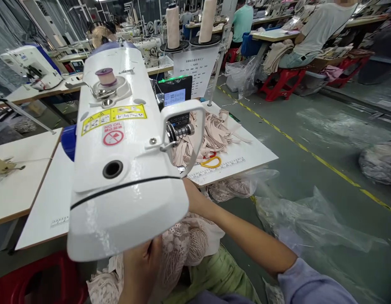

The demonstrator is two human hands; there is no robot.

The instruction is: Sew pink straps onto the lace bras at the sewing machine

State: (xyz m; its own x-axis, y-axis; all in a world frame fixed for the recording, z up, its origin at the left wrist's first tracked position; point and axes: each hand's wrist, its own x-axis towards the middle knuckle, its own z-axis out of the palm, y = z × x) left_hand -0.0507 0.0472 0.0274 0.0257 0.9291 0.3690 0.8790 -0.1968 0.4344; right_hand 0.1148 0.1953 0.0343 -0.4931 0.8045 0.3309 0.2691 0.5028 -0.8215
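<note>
A white sewing machine head (119, 160) fills the middle of the view and hides the needle area. My left hand (141, 266) reaches up under its front end, against pale pink lace fabric (185, 245) bunched in my lap; only the thumb edge shows. My right forearm (233, 228) runs from the lower right in under the machine, and the hand itself is hidden behind the machine head. A small spool of pink thread (106, 77) sits on top of the machine.
On the white table (255, 154) behind the machine lie a heap of pink fabric strips (216, 128) and yellow-handled scissors (211, 162). A control screen (174, 96) and two thread cones (173, 26) stand behind. Plastic bags (309, 219) cover the floor at right. Other people (318, 29) sew at the back.
</note>
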